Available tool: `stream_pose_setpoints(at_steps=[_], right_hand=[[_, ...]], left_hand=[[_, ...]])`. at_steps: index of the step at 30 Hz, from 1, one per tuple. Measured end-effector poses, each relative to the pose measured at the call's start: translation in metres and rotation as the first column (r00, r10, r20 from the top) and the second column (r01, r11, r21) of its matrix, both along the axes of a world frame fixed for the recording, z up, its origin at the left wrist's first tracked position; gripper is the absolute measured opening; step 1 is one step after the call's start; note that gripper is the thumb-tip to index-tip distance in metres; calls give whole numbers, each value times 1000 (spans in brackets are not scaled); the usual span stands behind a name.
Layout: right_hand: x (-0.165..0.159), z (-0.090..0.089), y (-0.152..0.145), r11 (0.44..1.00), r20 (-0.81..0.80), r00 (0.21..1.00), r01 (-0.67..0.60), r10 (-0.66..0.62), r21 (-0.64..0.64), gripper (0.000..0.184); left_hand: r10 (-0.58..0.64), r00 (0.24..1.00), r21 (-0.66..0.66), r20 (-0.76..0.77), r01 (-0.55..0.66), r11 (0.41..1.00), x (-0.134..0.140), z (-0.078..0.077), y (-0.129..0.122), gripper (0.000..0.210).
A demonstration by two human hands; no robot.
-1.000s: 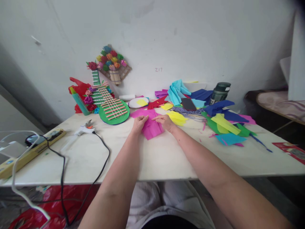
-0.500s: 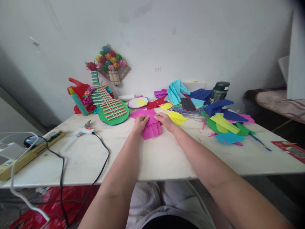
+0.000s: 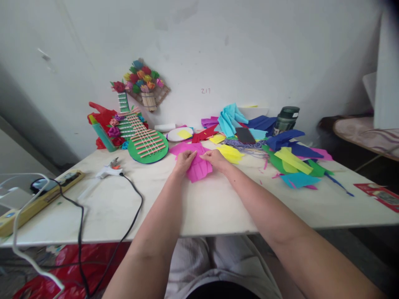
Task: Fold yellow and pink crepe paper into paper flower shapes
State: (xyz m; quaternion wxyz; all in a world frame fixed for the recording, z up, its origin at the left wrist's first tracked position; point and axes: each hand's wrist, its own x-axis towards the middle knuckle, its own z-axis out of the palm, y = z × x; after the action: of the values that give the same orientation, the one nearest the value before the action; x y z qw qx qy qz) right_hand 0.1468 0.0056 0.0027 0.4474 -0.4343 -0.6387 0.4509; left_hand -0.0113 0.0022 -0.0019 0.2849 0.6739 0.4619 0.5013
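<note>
Between my hands is a sheet of pink crepe paper (image 3: pixel 200 169), creased with folds along its lower part. My left hand (image 3: pixel 185 161) pinches its left side, thumb on top. From the right, my right hand (image 3: pixel 215 159) is closed on the paper's upper right edge with thumb and fingertips. Behind the hands more pink paper (image 3: pixel 181 148) lies flat on the white table (image 3: pixel 215 207). Yellow crepe paper (image 3: pixel 230 153) rests just right of my right hand.
On the left stand a guitar-shaped craft (image 3: pixel 148 145), a glue gun (image 3: pixel 109 169) with a black cord and a power strip (image 3: pixel 46 203). Coloured paper scraps (image 3: pixel 289 162), a phone (image 3: pixel 245 135) and a dark green bottle (image 3: pixel 286 119) are at the right. A paper bouquet (image 3: pixel 146 79) leans on the wall.
The lower edge of the pink paper has spread into a slightly rounder, fanned shape. Both hands stay in nearly the same place, with the right fingers shifted slightly left.
</note>
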Motion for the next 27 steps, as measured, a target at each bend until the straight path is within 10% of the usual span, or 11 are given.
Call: stream_pose_setpoints(at_steps=[27], right_hand=[[3,2,-6,996,2,996,-92,92,-9,47]], left_hand=[[6,998,-3,-66,-6,1000,6,6,-7,42]])
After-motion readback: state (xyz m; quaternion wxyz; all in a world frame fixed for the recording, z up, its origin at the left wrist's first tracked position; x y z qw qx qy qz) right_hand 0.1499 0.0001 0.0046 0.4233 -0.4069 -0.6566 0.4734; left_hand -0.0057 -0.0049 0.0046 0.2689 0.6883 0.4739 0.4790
